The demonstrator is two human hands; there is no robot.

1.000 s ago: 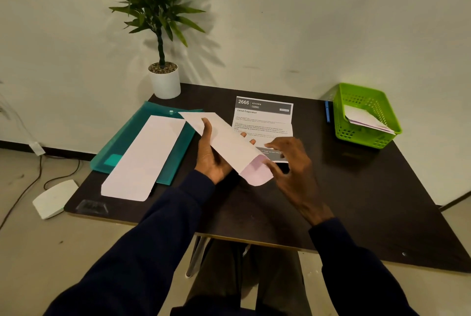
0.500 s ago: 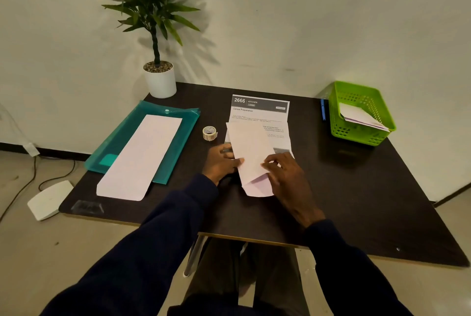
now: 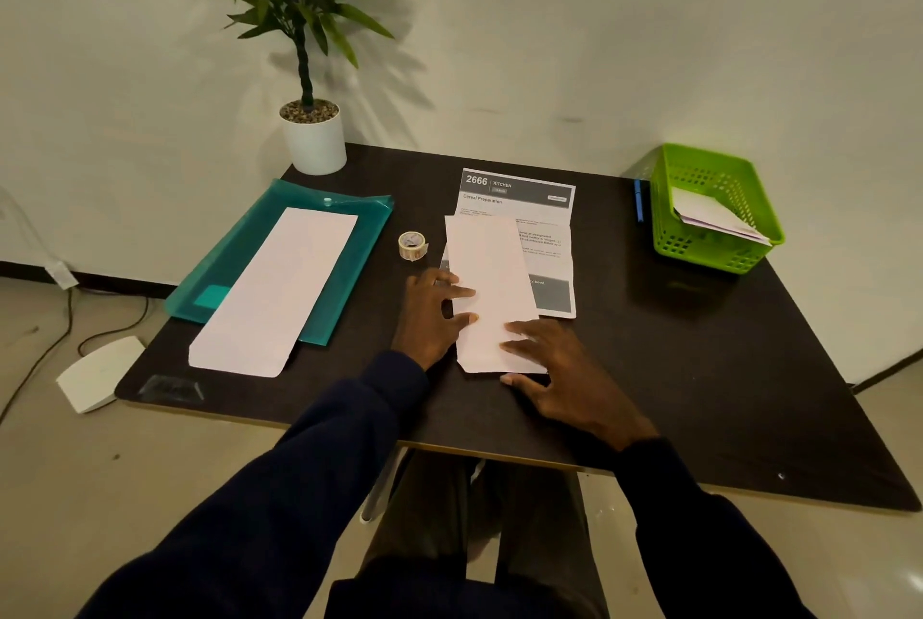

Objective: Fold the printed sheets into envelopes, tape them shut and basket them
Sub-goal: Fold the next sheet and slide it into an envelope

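Note:
A white envelope point(image 3: 492, 278) lies flat and lengthwise on the dark table point(image 3: 699, 368), covering the left part of the creased printed sheet point(image 3: 519, 191). My left hand point(image 3: 429, 313) rests at the envelope's left edge, fingers spread flat on it. My right hand point(image 3: 564, 378) is at the envelope's near right corner, fingers on top and thumb at the bottom edge, pinching it. A small tape roll point(image 3: 412, 246) stands just left of the sheet. The green basket point(image 3: 719, 263) at the far right holds finished envelopes point(image 3: 714, 218).
A second long envelope point(image 3: 279, 288) lies on a teal plastic folder point(image 3: 234, 248) at the left. A potted plant point(image 3: 314, 143) stands at the back left corner. A blue pen point(image 3: 638, 201) lies beside the basket. A white device point(image 3: 97, 373) sits on the floor.
The envelope was held tilted above the table and has been turned and laid flat over the sheet. Both hands came down with it. Its pink flap end no longer shows.

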